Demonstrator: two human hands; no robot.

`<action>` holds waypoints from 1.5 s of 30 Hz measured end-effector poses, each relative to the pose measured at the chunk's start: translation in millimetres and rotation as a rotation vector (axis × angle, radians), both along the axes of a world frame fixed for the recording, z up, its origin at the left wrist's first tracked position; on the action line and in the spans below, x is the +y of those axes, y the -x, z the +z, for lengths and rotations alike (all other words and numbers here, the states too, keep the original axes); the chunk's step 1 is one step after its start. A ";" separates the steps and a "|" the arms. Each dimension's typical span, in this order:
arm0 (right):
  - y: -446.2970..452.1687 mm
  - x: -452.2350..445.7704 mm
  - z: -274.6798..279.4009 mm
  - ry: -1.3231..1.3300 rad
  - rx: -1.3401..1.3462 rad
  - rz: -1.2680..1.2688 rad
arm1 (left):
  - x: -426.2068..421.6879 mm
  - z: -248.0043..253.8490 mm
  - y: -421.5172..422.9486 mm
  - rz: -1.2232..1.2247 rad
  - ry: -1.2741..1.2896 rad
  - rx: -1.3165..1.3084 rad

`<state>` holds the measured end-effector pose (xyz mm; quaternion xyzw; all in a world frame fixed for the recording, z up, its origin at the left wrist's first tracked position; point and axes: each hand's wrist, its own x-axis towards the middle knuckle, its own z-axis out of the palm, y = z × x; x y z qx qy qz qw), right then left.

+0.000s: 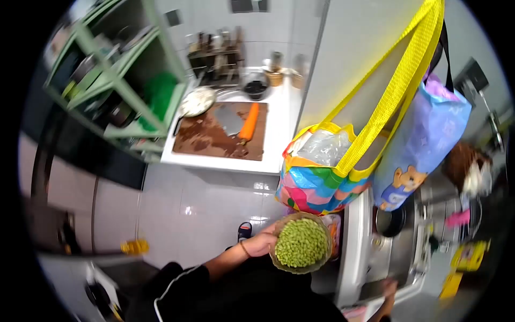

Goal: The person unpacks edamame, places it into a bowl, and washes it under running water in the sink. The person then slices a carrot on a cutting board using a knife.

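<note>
My left hand [259,243] grips the near-left rim of a round bowl [276,258] filled with green beans [301,242]. The bowl is held level in front of my body, above the floor. My right hand [390,288] is low at the right, by the front edge of the metal sink [380,268]; it is small and blurred, and its fingers cannot be made out. A dark round pan or bowl [390,221] stands at the sink's far end.
Colourful bag [316,185] and blue bag [413,145] hang right of centre. Beyond are a counter [220,165], a cutting board [188,140] with a carrot [249,123] and cleaver [229,119], a plate [197,102] and a knife rack [214,59]. Green shelves [120,83] stand left.
</note>
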<state>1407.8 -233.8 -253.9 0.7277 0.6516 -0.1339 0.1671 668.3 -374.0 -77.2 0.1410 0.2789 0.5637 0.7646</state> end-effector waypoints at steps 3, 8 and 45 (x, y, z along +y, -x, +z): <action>76.1 -44.8 46.2 -0.575 0.236 -0.380 | -29.6 -11.4 34.0 0.025 0.076 0.121; 277.0 -92.5 117.7 -0.800 0.389 -0.367 | -24.3 30.8 64.0 -0.091 0.058 0.271; 429.0 -658.7 51.8 -2.035 1.271 -2.587 | -256.9 -172.7 361.9 -0.214 0.871 1.317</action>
